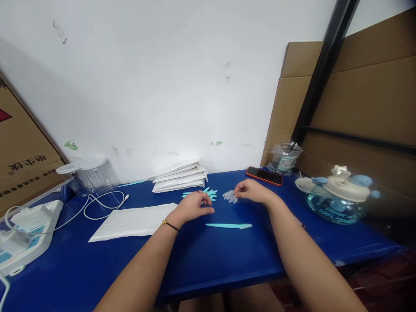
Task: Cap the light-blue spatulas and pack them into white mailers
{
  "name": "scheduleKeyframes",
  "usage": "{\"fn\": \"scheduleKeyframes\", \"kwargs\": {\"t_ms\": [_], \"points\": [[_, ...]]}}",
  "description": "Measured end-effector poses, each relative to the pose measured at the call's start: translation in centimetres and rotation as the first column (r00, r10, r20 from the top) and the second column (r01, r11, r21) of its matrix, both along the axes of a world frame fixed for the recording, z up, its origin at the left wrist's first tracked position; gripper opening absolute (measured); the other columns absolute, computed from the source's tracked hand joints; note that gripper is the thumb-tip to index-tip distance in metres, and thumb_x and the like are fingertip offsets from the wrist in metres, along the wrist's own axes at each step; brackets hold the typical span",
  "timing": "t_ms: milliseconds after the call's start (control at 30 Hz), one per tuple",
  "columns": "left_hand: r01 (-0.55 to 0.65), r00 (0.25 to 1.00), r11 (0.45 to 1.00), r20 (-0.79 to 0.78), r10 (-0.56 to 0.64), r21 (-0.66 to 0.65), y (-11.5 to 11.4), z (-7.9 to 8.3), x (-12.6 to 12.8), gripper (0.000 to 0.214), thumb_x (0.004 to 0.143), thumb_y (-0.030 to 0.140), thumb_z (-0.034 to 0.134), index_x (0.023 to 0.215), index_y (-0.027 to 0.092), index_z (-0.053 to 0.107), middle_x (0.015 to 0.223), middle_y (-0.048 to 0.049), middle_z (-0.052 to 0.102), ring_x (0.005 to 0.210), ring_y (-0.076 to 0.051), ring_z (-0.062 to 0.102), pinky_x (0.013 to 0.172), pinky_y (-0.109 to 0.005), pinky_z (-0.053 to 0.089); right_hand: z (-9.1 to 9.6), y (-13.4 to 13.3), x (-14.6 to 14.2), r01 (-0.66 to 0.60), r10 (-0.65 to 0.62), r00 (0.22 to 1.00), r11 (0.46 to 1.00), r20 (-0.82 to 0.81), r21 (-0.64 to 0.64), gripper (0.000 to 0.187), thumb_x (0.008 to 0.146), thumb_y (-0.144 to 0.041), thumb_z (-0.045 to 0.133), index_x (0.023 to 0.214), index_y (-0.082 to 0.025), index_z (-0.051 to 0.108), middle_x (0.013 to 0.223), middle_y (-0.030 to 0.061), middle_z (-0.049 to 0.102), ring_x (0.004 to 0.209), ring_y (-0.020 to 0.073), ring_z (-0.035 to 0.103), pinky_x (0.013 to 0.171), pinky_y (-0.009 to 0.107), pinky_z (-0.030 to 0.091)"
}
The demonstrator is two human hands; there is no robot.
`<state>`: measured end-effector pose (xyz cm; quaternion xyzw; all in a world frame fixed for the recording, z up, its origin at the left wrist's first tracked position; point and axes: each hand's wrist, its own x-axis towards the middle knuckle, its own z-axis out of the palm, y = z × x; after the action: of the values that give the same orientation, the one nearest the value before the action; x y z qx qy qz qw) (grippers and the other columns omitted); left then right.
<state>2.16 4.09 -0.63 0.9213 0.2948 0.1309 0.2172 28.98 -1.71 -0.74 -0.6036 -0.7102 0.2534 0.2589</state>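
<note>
My left hand (196, 205) hovers over or rests on a fan of slim turquoise sticks (212, 193), partly covering them. Its thumb and index finger are apart, with nothing seen between them. My right hand (250, 190) pinches the edge of a small cluster of translucent whitish pieces (229, 196) on the blue table. Whether it holds one piece or several is too small to tell. Nearer to me, a single turquoise stick (224, 225) lies crosswise; its wider, paler right end makes it look like an eyebrow razor.
A flat white padded envelope (133, 222) lies left, with a stack of similar envelopes (180, 175) behind. A phone (264, 176), a plastic-wrapped item (284, 159) and a drinking bottle (338, 199) stand right. Far left are a power strip (53, 223), white cable (85, 210) and clear containers (95, 175).
</note>
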Motion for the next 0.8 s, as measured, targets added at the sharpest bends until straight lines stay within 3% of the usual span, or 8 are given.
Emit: {"fn": "scheduleKeyframes", "kwargs": {"t_ms": [67, 133, 267, 433, 533, 633, 700, 800], "points": [[0.170, 0.984, 0.984, -0.044, -0.172, -0.046, -1.4, -0.3, 1.0, 0.034, 0.065, 0.047, 0.069, 0.089, 0.022, 0.065, 0.087, -0.0004, 0.062, 0.076, -0.015, 0.055, 0.064, -0.022, 0.038, 0.2, -0.2, 0.0, -0.042, 0.042, 0.999, 0.999, 0.002, -0.020, 0.020, 0.071, -0.032, 0.060, 0.075, -0.015, 0.070, 0.074, 0.0040, 0.070, 0.070, 0.0169, 0.062, 0.063, 0.024, 0.044], [0.225, 0.969, 0.973, -0.092, -0.230, -0.057, -2.3, -0.6, 1.7, 0.027, 0.066, 0.043, 0.069, 0.083, 0.022, 0.065, 0.081, -0.0004, 0.061, 0.073, -0.014, 0.053, 0.060, -0.022, 0.036, 0.4, -0.4, 0.0, -0.062, 0.062, 0.998, 0.997, -0.015, -0.035, 0.022, 0.072, -0.034, 0.060, 0.075, -0.015, 0.070, 0.074, 0.0039, 0.070, 0.069, 0.0165, 0.062, 0.063, 0.024, 0.044], [0.125, 0.988, 0.991, -0.081, -0.129, -0.056, -1.9, -1.1, 1.8, 0.015, 0.076, 0.034, 0.058, 0.076, 0.019, 0.061, 0.074, -0.0008, 0.060, 0.067, -0.013, 0.052, 0.059, -0.023, 0.034, 1.0, -0.8, -0.3, -0.100, 0.091, 0.990, 0.991, -0.107, -0.084, 0.033, 0.075, -0.043, 0.058, 0.080, -0.013, 0.070, 0.073, 0.0050, 0.069, 0.061, 0.0141, 0.059, 0.058, 0.024, 0.044], [-0.016, 0.994, 0.954, 0.095, 0.046, -0.299, 0.4, -1.1, 0.5, 0.020, 0.084, 0.037, 0.046, 0.086, 0.019, 0.051, 0.072, 0.0007, 0.059, 0.063, -0.012, 0.051, 0.058, -0.022, 0.037, 1.8, -1.4, -1.3, -0.127, 0.121, 0.957, 0.992, -0.264, -0.007, 0.040, 0.074, -0.043, 0.063, 0.101, -0.013, 0.065, 0.080, 0.0069, 0.068, 0.069, 0.0156, 0.062, 0.064, 0.027, 0.049], [0.008, 0.987, 0.922, 0.151, 0.054, -0.387, 0.9, -0.7, 0.1, 0.024, 0.085, 0.040, 0.044, 0.087, 0.017, 0.051, 0.069, 0.0013, 0.056, 0.062, -0.011, 0.047, 0.057, -0.021, 0.035, 2.0, -1.6, -1.8, -0.160, 0.185, 0.933, 0.981, -0.307, 0.107, 0.040, 0.070, -0.038, 0.069, 0.101, -0.014, 0.066, 0.081, 0.0072, 0.068, 0.072, 0.0167, 0.063, 0.067, 0.028, 0.050], [0.095, 0.974, 0.894, 0.226, 0.007, -0.437, 0.6, -0.3, -0.1, 0.030, 0.083, 0.043, 0.049, 0.099, 0.018, 0.051, 0.069, 0.0034, 0.050, 0.061, -0.009, 0.043, 0.057, -0.020, 0.034, 1.8, -1.3, -2.0, -0.113, 0.159, 0.939, 0.980, -0.306, 0.162, 0.031, 0.070, -0.038, 0.069, 0.090, -0.014, 0.070, 0.078, 0.0076, 0.068, 0.068, 0.0165, 0.062, 0.062, 0.028, 0.049], [0.126, 0.962, 0.899, 0.274, -0.006, -0.420, 0.5, -0.3, 0.1, 0.036, 0.078, 0.043, 0.057, 0.104, 0.019, 0.051, 0.069, 0.0044, 0.047, 0.060, -0.009, 0.042, 0.057, -0.020, 0.033, 1.4, -1.0, -2.0, -0.067, 0.119, 0.939, 0.983, -0.322, 0.170, 0.031, 0.071, -0.039, 0.069, 0.088, -0.013, 0.071, 0.073, 0.0074, 0.067, 0.064, 0.0163, 0.061, 0.058, 0.028, 0.048], [0.099, 0.947, 0.924, 0.321, 0.027, -0.369, 0.6, -0.5, 0.5, 0.030, 0.081, 0.045, 0.052, 0.092, 0.017, 0.054, 0.067, 0.0036, 0.047, 0.059, -0.009, 0.041, 0.056, -0.021, 0.033, 1.1, -0.7, -2.0, -0.034, 0.095, 0.932, 0.984, -0.350, 0.177, 0.031, 0.074, -0.041, 0.065, 0.087, -0.013, 0.071, 0.066, 0.0060, 0.065, 0.060, 0.0150, 0.060, 0.056, 0.027, 0.047]]}}
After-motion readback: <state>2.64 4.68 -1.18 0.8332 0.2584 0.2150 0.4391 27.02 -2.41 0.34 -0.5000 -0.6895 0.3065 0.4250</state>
